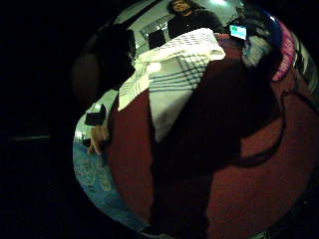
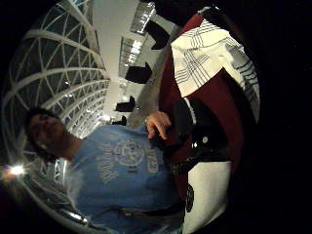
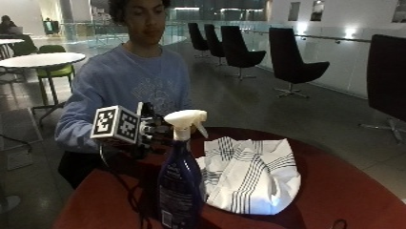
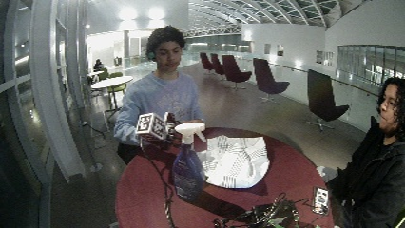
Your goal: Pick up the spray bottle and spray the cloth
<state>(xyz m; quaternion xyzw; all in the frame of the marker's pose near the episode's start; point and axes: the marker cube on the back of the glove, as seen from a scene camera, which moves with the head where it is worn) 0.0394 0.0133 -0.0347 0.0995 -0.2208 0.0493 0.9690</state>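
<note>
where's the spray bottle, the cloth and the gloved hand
spray bottle (image 3: 179, 179), outside view, on its dark blue body.
cloth (image 3: 254, 174), outside view, on the middle of the white striped fabric.
gloved right hand (image 3: 152, 133), outside view, on the black glove behind the bottle's white trigger head.

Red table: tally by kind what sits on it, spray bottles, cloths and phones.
Spray bottle: 1
Cloth: 1
Phone: 1
Total: 3, all on the red table. A tangle of cables near the phone is not counted.

Dark blue spray bottle with white trigger head; white cloth showing dark plaid stripes beside the black-gloved right hand; red table.
</note>
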